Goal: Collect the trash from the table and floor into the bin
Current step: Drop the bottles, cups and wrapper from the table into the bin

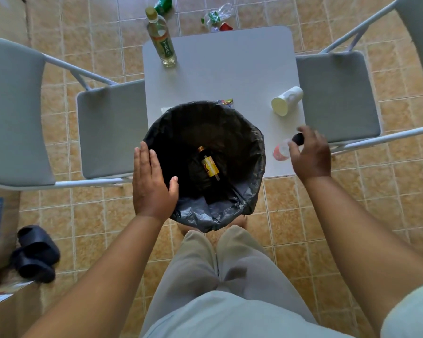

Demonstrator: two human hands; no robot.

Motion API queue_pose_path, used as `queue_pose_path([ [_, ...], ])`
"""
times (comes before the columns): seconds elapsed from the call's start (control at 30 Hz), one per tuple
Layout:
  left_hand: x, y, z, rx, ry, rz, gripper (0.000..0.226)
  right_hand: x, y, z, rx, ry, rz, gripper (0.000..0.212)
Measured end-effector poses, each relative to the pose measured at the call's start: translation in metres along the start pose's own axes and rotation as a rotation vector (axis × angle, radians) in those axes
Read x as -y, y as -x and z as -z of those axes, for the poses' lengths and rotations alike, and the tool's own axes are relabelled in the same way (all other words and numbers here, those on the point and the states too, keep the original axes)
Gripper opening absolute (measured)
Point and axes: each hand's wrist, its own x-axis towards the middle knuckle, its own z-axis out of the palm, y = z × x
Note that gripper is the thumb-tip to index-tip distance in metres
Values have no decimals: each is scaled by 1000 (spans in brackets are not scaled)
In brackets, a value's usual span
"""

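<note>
A bin (pixel 250 191) lined with a black bag stands at the near edge of the white table (pixel 230 69). A dark bottle with a yellow label (pixel 209 165) lies inside it. My left hand (pixel 152 184) rests flat on the bin's left rim, fingers apart. My right hand (pixel 310 154) curls around the black cap of a small clear bottle with a pink label (pixel 281 151) on the table's near right corner. A white paper cup (pixel 286 101) lies on its side farther back. A tall tea bottle (pixel 161 40) stands at the far left corner. A colourful wrapper (pixel 226 102) peeks out behind the bin.
Grey folding chairs flank the table, one at left (pixel 110 128) and one at right (pixel 335 93). On the tiled floor beyond the table lie a green can (pixel 163 4), a crumpled clear wrapper (pixel 216 15) and a red piece (pixel 226 26). Dark sandals (pixel 36 254) and cardboard boxes sit at left.
</note>
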Motion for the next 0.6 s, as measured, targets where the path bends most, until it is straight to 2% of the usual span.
queue_pose_path([
  [0.1, 1, 0, 1, -5, 8, -9, 79, 33, -7, 42, -350, -192, 114, 27],
  [0.17, 2, -1, 1, 1, 15, -18, 79, 57, -12, 75, -523, -298, 206, 30],
  [0.27, 1, -1, 3, 10, 11, -15, 79, 97, -18, 105, -591, -446, 349, 31],
  [0.33, 0, -2, 4, 18, 8, -7, 79, 125, -20, 103, -506, -510, 385, 31],
  [0.43, -1, -2, 6, 25, 35, -5, 79, 162, -16, 67, -227, -509, 376, 33],
  [0.6, 1, -1, 8, 37, 76, -1, 79, 171, 3, -32, 339, -195, 358, 27],
])
